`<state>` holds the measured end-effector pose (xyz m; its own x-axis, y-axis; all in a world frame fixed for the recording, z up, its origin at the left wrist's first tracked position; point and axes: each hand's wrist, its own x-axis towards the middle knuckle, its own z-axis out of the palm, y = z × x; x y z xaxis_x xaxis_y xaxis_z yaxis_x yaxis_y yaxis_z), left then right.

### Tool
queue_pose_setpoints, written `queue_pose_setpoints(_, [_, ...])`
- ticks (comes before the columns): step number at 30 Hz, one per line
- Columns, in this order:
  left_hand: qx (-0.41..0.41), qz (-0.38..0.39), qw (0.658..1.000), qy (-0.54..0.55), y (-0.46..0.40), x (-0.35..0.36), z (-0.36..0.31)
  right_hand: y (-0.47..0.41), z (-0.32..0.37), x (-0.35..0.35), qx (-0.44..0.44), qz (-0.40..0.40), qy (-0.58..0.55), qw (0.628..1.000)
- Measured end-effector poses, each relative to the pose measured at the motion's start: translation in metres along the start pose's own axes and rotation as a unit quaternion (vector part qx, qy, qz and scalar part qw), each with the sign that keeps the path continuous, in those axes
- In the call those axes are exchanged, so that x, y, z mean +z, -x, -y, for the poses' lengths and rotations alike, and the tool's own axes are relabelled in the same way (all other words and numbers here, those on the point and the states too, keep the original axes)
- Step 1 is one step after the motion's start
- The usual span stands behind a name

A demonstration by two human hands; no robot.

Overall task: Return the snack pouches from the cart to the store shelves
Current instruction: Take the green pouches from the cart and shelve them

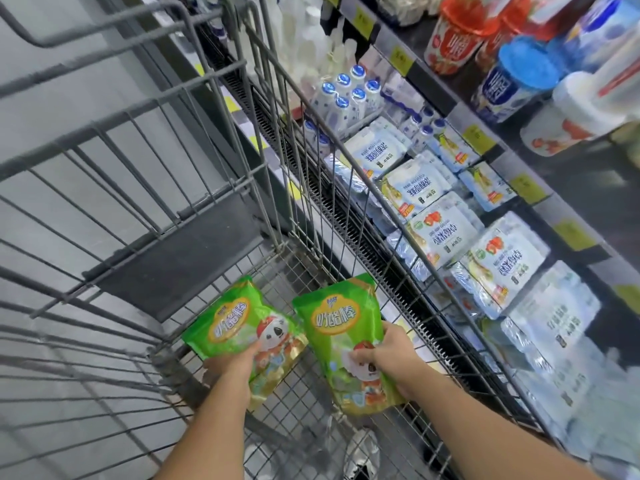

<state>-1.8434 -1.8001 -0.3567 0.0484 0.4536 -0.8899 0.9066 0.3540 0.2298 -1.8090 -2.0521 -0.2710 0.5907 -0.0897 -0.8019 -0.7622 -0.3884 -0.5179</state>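
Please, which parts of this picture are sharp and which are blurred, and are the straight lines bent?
Head view: the two green pouches, left and right, and the hands holding them, left hand and right hand, are fairly sharp; the tubs on the upper shelf and the packs at the lower right are smeared; the cart wires curve, a wide-angle effect.

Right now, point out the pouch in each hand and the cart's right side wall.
left pouch (231,323): head view, on its orange label.
right pouch (337,318): head view, on its orange label.
cart's right side wall (311,161): head view, on the wire grid beside the shelves.
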Motion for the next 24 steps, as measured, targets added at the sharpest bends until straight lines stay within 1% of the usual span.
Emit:
queue_pose_setpoints(4, [-0.028, 0.015, 0.999, 0.025, -0.002, 0.000, -0.002, -0.005, -0.002, 0.002, 0.001, -0.002, -0.005, 1.000])
queue_pose_setpoints(7, [-0.048, 0.086, 0.990, 0.100, -0.005, 0.003, -0.002, -0.008, -0.007, 0.003, -0.007, 0.001, -0.002, 1.000])
queue_pose_setpoints(10, [-0.049, 0.144, 0.979, 0.138, -0.003, 0.010, -0.006, -0.010, -0.009, 0.004, -0.006, 0.003, -0.004, 1.000])
queue_pose_setpoints(16, [-0.060, 0.220, 0.965, 0.129, 0.006, 0.030, -0.029, -0.013, -0.008, 0.004, 0.002, -0.008, -0.010, 1.000])
queue_pose_setpoints(18, [-0.055, 0.215, 0.965, 0.142, 0.006, 0.037, -0.031, -0.014, -0.007, 0.003, 0.000, -0.009, -0.011, 1.000])
queue_pose_setpoints(21, [-0.037, 0.178, 0.972, 0.150, 0.005, 0.046, -0.030, -0.015, -0.006, 0.003, -0.001, -0.011, -0.015, 1.000])
queue_pose_setpoints(24, [0.012, 0.112, 0.986, 0.122, 0.013, 0.047, -0.029, -0.013, -0.003, 0.003, -0.022, -0.007, -0.013, 1.000])
